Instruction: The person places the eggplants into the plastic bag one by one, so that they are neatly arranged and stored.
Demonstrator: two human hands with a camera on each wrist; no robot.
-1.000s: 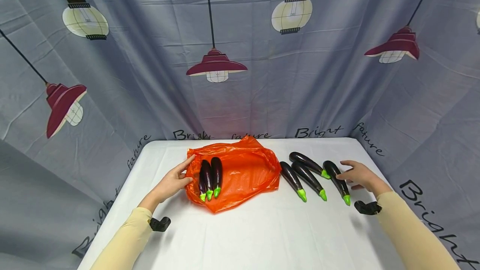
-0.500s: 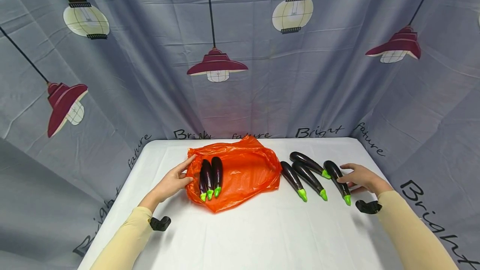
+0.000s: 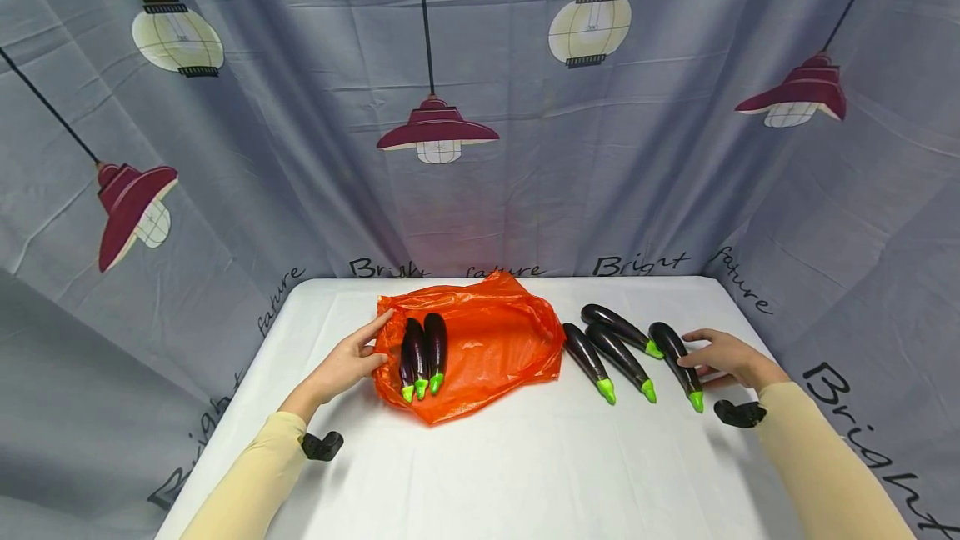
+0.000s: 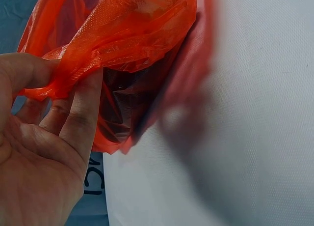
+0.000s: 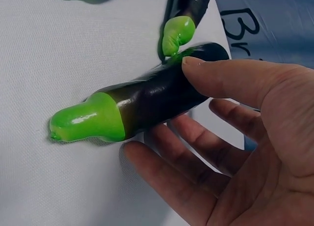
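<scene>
One eggplant (image 5: 162, 96) pinched in my right hand (image 3: 733, 359) near the right edge of the worktop (image 3: 525, 473); left hand (image 3: 347, 367) pinching the orange plastic bag (image 3: 498, 340). Lift too loosely and something that glossy could slip.

A white table (image 3: 487, 473) is holding up a crinkly orange bag (image 3: 487, 348). Four dark eggplants (image 3: 619, 361) with green ends are lying right on it too, beside the bag.
</scene>
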